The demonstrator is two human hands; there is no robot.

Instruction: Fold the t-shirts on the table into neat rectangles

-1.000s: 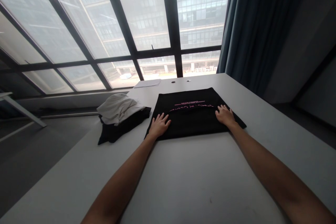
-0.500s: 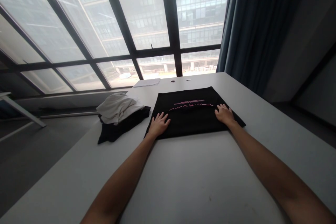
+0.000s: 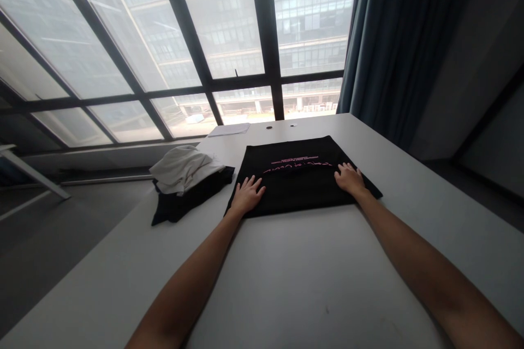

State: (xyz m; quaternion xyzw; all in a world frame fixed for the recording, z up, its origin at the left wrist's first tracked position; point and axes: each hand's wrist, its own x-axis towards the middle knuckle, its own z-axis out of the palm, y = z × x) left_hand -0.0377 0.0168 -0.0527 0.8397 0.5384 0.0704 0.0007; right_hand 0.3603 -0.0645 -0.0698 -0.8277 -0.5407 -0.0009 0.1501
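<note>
A black piece of cloth [image 3: 298, 188], folded to a near rectangle, lies flat on the white table [image 3: 295, 262]. Pink lettering runs across it, upside down from where I look. My left hand [image 3: 248, 194] rests flat on its near left corner, fingers spread. On the right side my right hand [image 3: 349, 178] lies on the cloth, palm down with the fingers stretched out. Neither hand grips anything. Whether the cloth is a shirt or something else, its folded shape does not show.
Left of the black cloth sits a loose pile: a light grey cloth [image 3: 184, 169] on top of dark cloth [image 3: 192, 196]. White papers [image 3: 229, 129] lie at the table's far edge, near a round dark cable hole [image 3: 269, 127]. Windows stand behind, and a blue curtain [image 3: 380, 54] hangs at the right.
</note>
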